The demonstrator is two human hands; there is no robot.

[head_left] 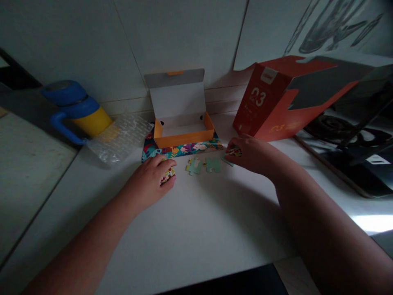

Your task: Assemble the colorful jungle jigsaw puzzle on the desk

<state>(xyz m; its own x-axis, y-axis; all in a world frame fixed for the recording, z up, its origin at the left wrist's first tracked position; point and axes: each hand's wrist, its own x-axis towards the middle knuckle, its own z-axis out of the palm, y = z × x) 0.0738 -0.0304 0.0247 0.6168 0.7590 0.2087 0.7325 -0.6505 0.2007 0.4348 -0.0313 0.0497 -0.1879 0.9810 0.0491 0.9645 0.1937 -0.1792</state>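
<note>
Colourful puzzle pieces point(168, 175) show between the thumb and fingers of my left hand point(152, 177), which is closed round them low over the white tabletop. My right hand point(248, 153) is closed too, with a patterned puzzle piece point(234, 152) partly showing under its curled fingers. A light green puzzle piece point(227, 159) lies at the fingertips of that hand, mostly covered. Between the hands, a green puzzle piece with a pale shape point(194, 166) and a plainer green puzzle piece point(213, 165) lie flat, apart from each other.
An open orange box point(184, 138) stands behind the pieces on a colourful printed sheet or lid point(178, 150). At left, clear plastic wrap point(118, 139) lies against a blue and yellow bottle point(89, 112). A red carton point(270, 100) and a black stove point(353, 151) are at right.
</note>
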